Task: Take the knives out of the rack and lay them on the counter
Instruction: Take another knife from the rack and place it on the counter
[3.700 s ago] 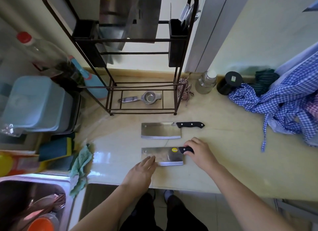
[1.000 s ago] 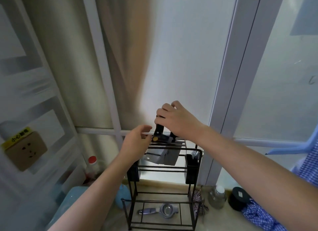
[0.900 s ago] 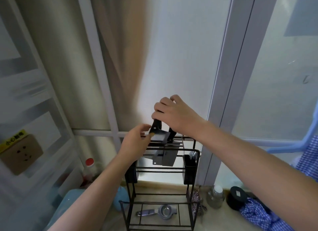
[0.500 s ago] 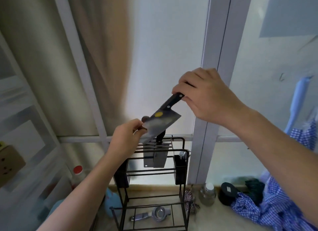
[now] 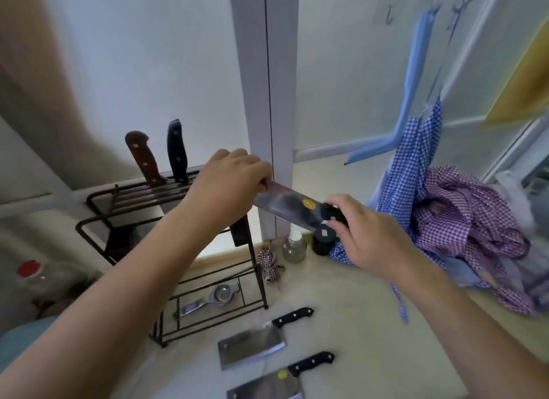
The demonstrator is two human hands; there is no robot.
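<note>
I hold a cleaver [image 5: 292, 206] with a yellow sticker in the air, level, to the right of the black wire rack [image 5: 98, 196]. My right hand [image 5: 367, 231] grips its black handle. My left hand [image 5: 230, 186] pinches the far end of the blade. Two knives stay in the rack's top slots: one with a brown handle [image 5: 142, 158], one with a black handle [image 5: 176, 150]. Two cleavers lie on the beige counter [image 5: 356, 324]: a plain one [image 5: 252, 343] and, nearer me, one with a yellow sticker [image 5: 267, 386].
A metal squeezer [image 5: 212, 297] lies on the rack's bottom shelf. A glass jar [image 5: 294, 247], a black jar [image 5: 322, 241] and a small checked bundle [image 5: 269, 265] stand by the wall. Checked cloths [image 5: 463, 220] pile at the right. A red-capped bottle [image 5: 29, 274] stands left.
The cleaver has come out of the rack and down to the right, turning level. My right hand swung from above the rack to the right side. The camera tilted down, showing the counter.
</note>
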